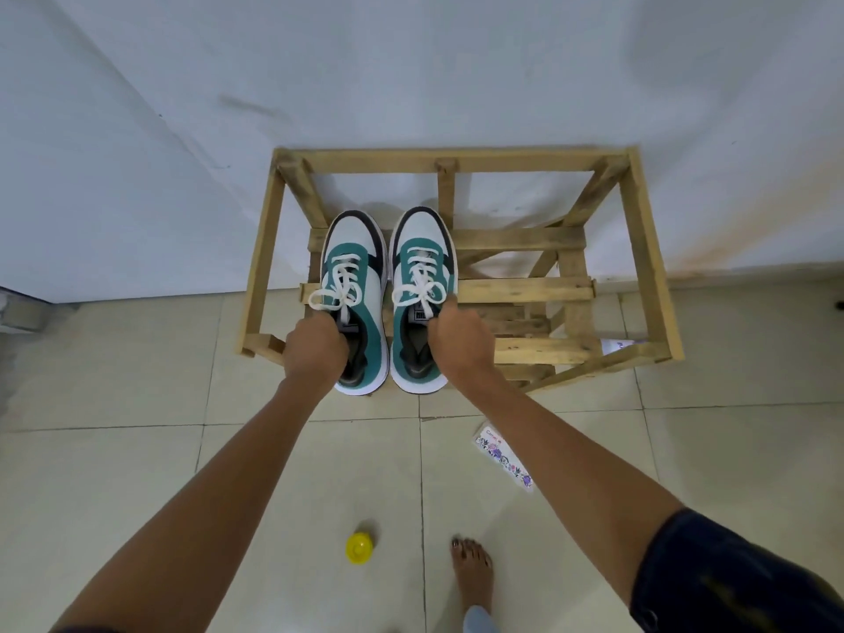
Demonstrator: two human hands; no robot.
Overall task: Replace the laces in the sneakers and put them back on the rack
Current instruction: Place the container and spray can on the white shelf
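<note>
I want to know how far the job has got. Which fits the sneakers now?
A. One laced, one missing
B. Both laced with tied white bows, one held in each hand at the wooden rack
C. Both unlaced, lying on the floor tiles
B: the left sneaker and right sneaker both show tied white laces, gripped by the left hand and right hand over the wooden rack.

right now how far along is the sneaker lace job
Lacing looks done: both sneakers carry tied white bows. In hand: the left hand grips the left sneaker, the right hand the right sneaker, at the wooden rack. Left: letting go.
</note>
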